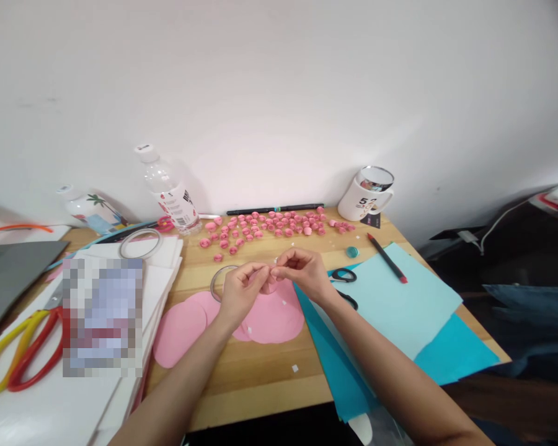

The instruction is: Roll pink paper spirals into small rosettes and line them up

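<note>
My left hand (245,290) and my right hand (305,271) meet fingertip to fingertip over the table. Both are closed in a pinch on a small piece of pink paper (273,271), mostly hidden by the fingers. Under and beside them lie overlapping pink paper circles (179,331). A ring-shaped roll of tape (217,279) shows partly behind my left hand. Beyond the hands, many small rolled pink paper coils (260,228) are spread out. To the right of my right wrist, black-handled scissors (345,275) rest on blue paper, their blades hidden.
Light blue sheets (404,297) and a red-tipped marker (387,259) lie right. A white mug (365,193) and a plastic bottle (170,192) stand at the wall. On the left, red-and-yellow scissors (37,353) and another tape roll (141,243) lie on stacked white paper (102,396).
</note>
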### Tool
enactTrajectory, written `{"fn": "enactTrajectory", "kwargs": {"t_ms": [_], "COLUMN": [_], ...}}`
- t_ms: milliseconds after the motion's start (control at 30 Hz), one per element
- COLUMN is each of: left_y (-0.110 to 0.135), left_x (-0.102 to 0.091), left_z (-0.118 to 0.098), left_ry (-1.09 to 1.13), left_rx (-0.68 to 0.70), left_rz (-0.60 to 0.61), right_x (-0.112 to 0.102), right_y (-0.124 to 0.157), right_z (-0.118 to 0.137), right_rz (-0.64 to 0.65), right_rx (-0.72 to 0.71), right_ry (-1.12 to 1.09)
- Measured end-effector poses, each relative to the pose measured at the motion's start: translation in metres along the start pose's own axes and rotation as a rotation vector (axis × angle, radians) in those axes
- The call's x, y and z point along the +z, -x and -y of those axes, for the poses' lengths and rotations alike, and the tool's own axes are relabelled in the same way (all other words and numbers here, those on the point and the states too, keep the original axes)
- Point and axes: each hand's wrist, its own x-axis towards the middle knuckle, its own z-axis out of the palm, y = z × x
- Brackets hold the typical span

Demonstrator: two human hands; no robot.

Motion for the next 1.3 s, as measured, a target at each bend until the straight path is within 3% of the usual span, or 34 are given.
{"fn": "enactTrajectory", "kwargs": {"t_ms": [233,467,1000,1300], "left_y": [-0.001,0.0,-0.003,-0.003], "left_x": [0.0,0.001,-0.001,0.0], "left_z": [-0.003,-0.003,0.004,0.003], "left_ry": [-0.034,-0.078,-0.047,-0.066], "left_rx": [0.013,0.005,-0.057,-0.071], "left_rz": [-0.026,-0.055,-0.088,-0.09], "right_x": [0.002,-0.002,-0.006,-0.004], "right_y": [0.0,-0.002,-0.002,-0.002], "right_z": [0.004,-0.001,0.003,0.005], "right_rz": [0.073,0.011,0.058,-0.022], "right_rx": [0.044,0.082,0.172,0.2], "right_ry": [-0.049,-0.02,-0.041,-0.051]}}
